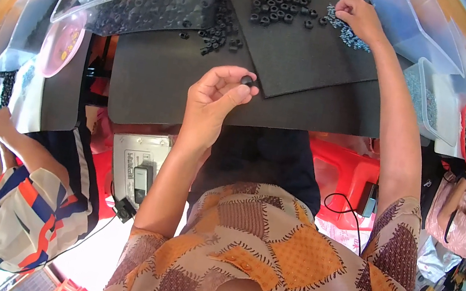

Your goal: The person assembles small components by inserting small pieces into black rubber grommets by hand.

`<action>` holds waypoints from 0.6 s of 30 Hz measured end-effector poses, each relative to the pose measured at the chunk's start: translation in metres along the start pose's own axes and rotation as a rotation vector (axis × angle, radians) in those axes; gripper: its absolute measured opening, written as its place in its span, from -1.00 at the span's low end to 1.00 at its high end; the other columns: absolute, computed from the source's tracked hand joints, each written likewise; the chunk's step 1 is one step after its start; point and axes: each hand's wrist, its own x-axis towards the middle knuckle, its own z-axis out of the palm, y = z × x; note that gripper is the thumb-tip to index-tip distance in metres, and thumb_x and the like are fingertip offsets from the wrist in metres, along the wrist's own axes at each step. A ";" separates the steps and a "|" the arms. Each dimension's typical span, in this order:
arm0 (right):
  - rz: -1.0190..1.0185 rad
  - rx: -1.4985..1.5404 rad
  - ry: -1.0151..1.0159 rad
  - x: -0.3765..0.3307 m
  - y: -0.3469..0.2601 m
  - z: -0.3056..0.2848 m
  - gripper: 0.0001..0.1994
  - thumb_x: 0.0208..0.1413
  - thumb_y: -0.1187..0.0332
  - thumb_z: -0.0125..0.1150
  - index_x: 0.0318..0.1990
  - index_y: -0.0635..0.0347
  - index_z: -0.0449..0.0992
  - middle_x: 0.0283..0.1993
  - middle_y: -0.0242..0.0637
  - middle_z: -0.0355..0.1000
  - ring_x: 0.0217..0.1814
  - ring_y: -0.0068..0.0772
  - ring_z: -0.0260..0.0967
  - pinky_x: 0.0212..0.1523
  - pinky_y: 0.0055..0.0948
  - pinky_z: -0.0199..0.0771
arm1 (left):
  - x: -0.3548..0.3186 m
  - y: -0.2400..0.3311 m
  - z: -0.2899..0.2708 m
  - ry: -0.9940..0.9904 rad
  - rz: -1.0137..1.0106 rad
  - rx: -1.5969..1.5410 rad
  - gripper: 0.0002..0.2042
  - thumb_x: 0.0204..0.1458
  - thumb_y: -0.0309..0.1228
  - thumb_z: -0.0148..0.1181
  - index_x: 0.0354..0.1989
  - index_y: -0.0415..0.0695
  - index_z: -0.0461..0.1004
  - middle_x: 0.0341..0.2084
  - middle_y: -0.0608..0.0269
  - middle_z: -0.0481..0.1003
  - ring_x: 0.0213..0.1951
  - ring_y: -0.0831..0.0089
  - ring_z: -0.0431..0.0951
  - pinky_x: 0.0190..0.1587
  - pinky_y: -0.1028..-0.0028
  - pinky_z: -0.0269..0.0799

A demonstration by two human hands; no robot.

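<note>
Black ring: one, pinched in left hand.

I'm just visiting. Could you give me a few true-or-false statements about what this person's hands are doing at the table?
1. The left hand pinches a small black ring. True.
2. The right hand rests in the clear bin. False: it touches a pile of small grey parts on the black mat.
3. The clear bin holds black rings. True.
4. The pink dish sits on the person's right. False: it is on their left.
</note>
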 end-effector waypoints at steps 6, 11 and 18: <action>0.074 0.290 0.207 -0.049 -0.065 -0.005 -0.83 0.16 0.33 0.26 -0.16 0.17 0.63 -0.29 -0.34 0.60 -0.22 -0.54 0.53 -0.16 -0.51 0.47 | -0.001 -0.006 -0.005 -0.055 0.031 -0.049 -0.79 0.12 -0.59 0.24 -0.05 -0.25 0.54 -0.10 0.12 0.59 -0.13 0.41 0.63 -0.05 0.50 0.52; -0.135 0.659 0.103 -0.112 -0.162 0.014 -0.87 0.14 0.43 0.27 -0.20 0.24 0.64 -0.25 -0.41 0.59 -0.22 -0.60 0.48 -0.17 -0.55 0.45 | -0.003 -0.003 -0.006 -0.002 0.027 -0.041 -0.77 0.13 -0.59 0.24 -0.03 -0.27 0.54 -0.10 0.11 0.59 -0.11 0.39 0.63 -0.04 0.48 0.53; 0.016 1.102 -0.023 -0.148 -0.210 0.037 -0.91 0.14 0.54 0.29 -0.20 0.23 0.58 -0.28 -0.50 0.53 -0.25 -0.79 0.39 -0.22 -0.70 0.40 | -0.006 -0.003 -0.005 0.000 -0.014 -0.174 -0.70 0.17 -0.55 0.23 0.08 -0.26 0.49 -0.14 0.14 0.59 -0.15 0.39 0.64 -0.07 0.52 0.56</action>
